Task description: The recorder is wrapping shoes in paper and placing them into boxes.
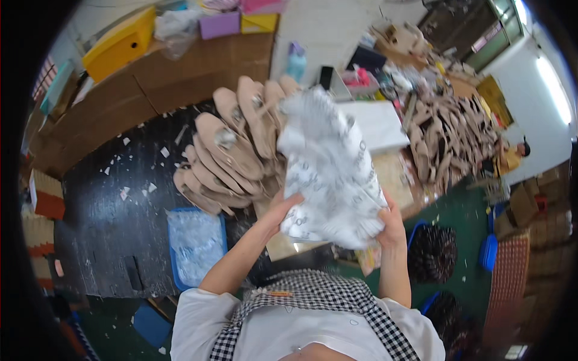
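Observation:
Between my two hands is a crumpled bundle of white printed tissue paper (331, 168), raised over the work surface and partly smeared by motion. My left hand (283, 212) grips its lower left edge, thumb on top. On the lower right edge, my right hand (391, 224) pinches the paper the same way. Whether anything lies inside the paper is hidden. Just left of the bundle, several beige shoes (223, 144) stand fanned in a row, some with a shiny ornament. The paper covers part of them.
A blue tray (170, 240) with clear plastic packets sits on the black table (90, 198), among white scraps. A white box (379, 125) lies behind the paper. Many beige shoe pieces (448, 135) are heaped at right. A blue bottle (295, 63) stands behind; another person (515, 157) is far right.

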`<state>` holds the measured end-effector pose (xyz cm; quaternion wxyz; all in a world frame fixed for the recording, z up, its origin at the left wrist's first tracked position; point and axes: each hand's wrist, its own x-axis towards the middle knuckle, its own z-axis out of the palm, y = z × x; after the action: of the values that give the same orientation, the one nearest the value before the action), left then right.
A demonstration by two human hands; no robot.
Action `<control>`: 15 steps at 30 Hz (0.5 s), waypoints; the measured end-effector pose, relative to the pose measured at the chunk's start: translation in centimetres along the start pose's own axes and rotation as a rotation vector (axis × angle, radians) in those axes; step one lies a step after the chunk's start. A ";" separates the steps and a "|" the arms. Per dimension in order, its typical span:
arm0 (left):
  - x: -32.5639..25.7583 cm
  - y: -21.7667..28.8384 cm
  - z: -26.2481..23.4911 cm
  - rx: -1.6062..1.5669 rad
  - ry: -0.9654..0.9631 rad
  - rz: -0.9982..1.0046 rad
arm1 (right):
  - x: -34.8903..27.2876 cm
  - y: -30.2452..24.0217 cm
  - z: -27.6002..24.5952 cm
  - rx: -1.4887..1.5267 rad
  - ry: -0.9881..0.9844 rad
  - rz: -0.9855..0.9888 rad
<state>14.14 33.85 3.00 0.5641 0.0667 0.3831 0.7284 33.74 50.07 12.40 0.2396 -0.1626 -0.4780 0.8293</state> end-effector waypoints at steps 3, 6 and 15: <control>0.8 -10.3 -6.3 0.297 0.229 -0.026 | -5.0 2.1 -5.4 0.179 0.111 0.114; 0.8 -16.4 -9.7 0.950 0.329 0.264 | -6.3 4.8 -6.4 0.244 0.241 0.068; -1.5 -14.8 8.9 0.628 0.378 0.320 | -8.4 4.5 -8.6 -0.884 0.011 -0.084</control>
<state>30.75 37.90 0.30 0.3154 0.1593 0.6690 0.6539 43.95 49.63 4.62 0.1830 -0.2343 -0.7917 0.5337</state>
